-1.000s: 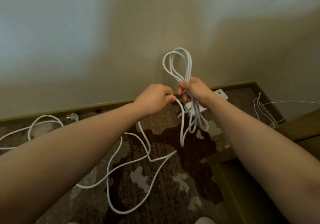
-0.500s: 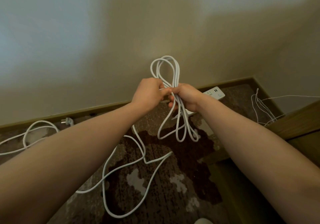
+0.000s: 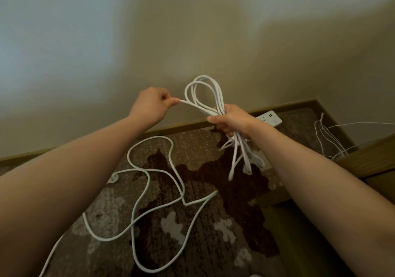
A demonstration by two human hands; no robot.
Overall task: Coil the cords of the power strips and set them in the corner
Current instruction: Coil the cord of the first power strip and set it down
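Much cord [image 3: 149, 191] lies slack on the carpet [image 3: 213, 223], approx. half uncoiled. Right hand [image 3: 232, 119] clamps the coil [image 3: 205, 92] mid-air near the strip [image 3: 270, 118] by the corner. Left hand [image 3: 152, 103] pinches the feed: draw equal loops w/o twist.

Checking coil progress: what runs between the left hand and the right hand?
In the head view, a taut stretch of white cord runs from the left hand to the coiled bundle gripped by the right hand.
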